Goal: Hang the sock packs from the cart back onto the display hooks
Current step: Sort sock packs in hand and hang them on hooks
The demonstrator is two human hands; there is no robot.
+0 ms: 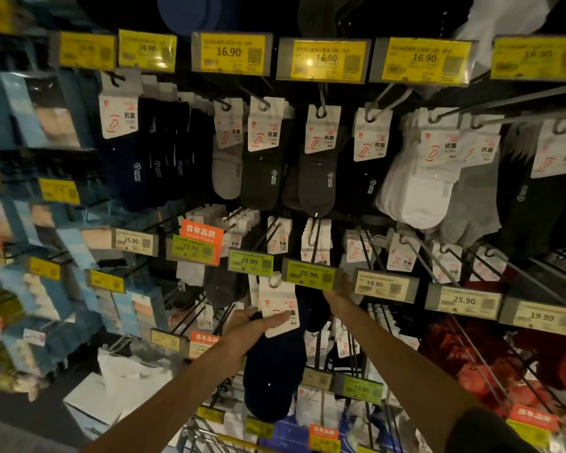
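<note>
At lower centre, the left hand is pinching a sock pack: soft navy fabric under a stiff white card with a hook hole. Just to its right, the right hand is reaching up against a glossy green price tag, and its fingers are hidden, so its grip is unclear. A wire cart is showing at the bottom edge.

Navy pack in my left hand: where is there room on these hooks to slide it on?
Roomiest looks right of the right hand: the long prongs above the 19.90 tag and the right-hand 25.90 tag show bare shafts, their packs pushed back. The 16.90 row above is crowded, dark and white packs overlapping. The left hand holds the navy pack.
</note>
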